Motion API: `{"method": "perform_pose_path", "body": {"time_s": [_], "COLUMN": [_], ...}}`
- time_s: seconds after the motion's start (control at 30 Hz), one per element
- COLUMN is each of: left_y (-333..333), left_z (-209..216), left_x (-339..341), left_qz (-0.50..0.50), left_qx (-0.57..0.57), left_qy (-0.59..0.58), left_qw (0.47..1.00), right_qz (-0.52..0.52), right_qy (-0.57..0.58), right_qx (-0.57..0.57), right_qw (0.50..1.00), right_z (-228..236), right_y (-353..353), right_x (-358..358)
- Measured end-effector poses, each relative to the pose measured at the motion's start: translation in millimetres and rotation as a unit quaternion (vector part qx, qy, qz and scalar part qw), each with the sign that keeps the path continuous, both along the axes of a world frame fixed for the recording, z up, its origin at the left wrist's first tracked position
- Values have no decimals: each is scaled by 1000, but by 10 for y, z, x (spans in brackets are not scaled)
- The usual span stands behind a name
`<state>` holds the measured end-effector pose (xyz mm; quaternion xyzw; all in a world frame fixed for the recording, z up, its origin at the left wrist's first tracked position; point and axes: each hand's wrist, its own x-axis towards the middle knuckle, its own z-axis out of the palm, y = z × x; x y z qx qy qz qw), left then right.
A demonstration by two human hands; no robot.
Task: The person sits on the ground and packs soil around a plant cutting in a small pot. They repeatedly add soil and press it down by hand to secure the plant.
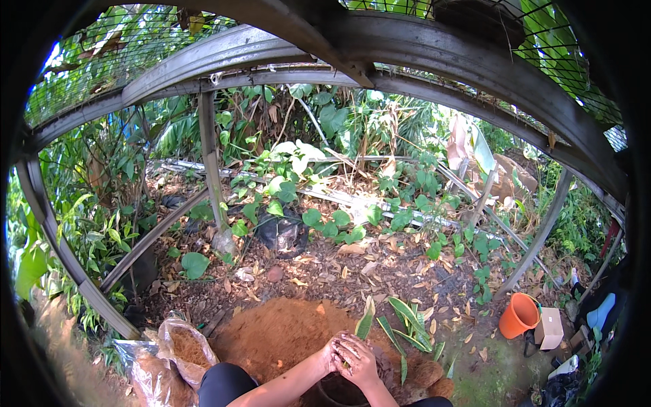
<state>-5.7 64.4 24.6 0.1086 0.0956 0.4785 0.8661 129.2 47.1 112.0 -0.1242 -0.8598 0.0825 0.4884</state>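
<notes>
At the right-hand side of the brown soil mound [268, 332], your soiled left hand [331, 355] and right hand [358, 359] are pressed together, fingers overlapping, around the lower part of a yellow-edged snake plant leaf [365, 322]; the palms hide its base, so I cannot tell how deep the grip goes; the blade rises from the far side of your hands, its long axis nearly upright and tipped slightly right; your right hand is the nearer to its exposed part; more snake plant leaves [411, 319] lie just beyond, to the right; the orange bucket [515, 317] stands well apart, farther right.
</notes>
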Motion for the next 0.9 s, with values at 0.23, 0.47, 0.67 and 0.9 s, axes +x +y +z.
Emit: {"method": "perform_pose_path", "body": {"time_s": [0.23, 0.47, 0.67, 0.9], "left_y": [22, -327, -539, -508], "left_z": [-99, 138, 469, 395], "left_x": [-80, -139, 60, 130], "left_qz": [-37, 47, 180, 160], "left_qx": [6, 33, -56, -44], "left_qy": [-106, -147, 128, 131], "left_qw": [994, 987, 974, 977], "right_qz": [-23, 165, 13, -34], "right_qy": [33, -61, 96, -40], "right_qx": [-3, -252, -207, -81], "right_qw": [999, 952, 974, 995], "right_z": [-136, 155, 6, -23], "right_y": [-84, -92, -302, -368], "right_x": [-117, 28, 24, 140]}}
